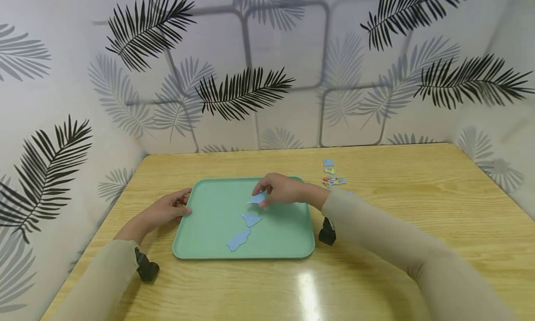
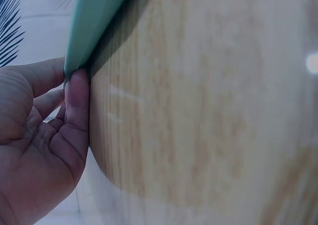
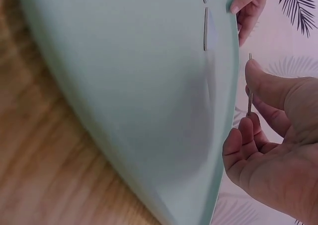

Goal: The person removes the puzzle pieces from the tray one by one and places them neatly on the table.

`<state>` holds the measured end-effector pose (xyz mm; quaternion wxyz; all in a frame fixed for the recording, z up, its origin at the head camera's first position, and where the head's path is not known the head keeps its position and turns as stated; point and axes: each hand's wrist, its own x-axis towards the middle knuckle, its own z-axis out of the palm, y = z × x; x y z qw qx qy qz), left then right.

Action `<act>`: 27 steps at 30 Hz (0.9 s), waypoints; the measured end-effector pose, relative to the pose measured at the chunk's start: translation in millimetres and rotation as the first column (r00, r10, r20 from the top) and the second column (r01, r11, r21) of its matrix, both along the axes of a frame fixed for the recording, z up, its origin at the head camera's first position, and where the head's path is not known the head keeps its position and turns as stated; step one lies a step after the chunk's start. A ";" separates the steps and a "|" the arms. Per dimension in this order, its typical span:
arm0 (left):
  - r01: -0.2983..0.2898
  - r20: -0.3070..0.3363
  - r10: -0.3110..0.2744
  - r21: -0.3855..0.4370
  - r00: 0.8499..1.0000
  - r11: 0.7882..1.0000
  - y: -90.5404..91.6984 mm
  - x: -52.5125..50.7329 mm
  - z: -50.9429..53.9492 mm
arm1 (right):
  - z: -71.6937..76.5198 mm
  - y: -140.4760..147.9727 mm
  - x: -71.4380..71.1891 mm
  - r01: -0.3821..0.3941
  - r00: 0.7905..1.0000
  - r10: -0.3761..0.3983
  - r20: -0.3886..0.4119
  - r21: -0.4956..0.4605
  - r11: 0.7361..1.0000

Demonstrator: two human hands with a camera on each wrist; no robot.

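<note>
Though thin, an angular blue piece (image 1: 257, 199) in the right hand (image 1: 282, 189)

Head view: from above the near side, facing far and down, set back enough to take in the table (image 1: 418, 195), tray (image 1: 209, 223) and far wall (image 1: 288, 47). Left wrist view: low and close, turned sideways, facing the left hand (image 2: 47, 130) at the tray's edge. Right wrist view: close to the right hand (image 3: 288, 155), also sideways, sharing the tray and 2 hands with the head view.

An indoor corner, whether home or studio unclear: a wood-grain table (image 1: 451, 195) meets leaf-printed walls (image 1: 301, 114).
</note>
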<state>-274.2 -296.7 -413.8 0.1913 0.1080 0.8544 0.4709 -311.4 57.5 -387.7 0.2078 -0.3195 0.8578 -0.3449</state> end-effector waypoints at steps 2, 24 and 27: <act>-0.005 0.005 0.005 -0.003 1.000 1.000 0.6 0.1 0.7 | 0.2 5.1 3.4 0.007 1.000 -0.007 0.002 -0.015 1.000; 0.012 0.000 -0.012 0.008 1.000 1.000 2.1 0.8 3.2 | -6.6 62.1 30.9 0.191 0.981 -0.194 -0.013 -0.132 0.973; 0.010 0.011 -0.011 0.013 1.000 1.000 1.3 0.9 2.3 | -6.8 70.3 34.8 0.197 0.979 -0.201 -0.015 -0.148 0.969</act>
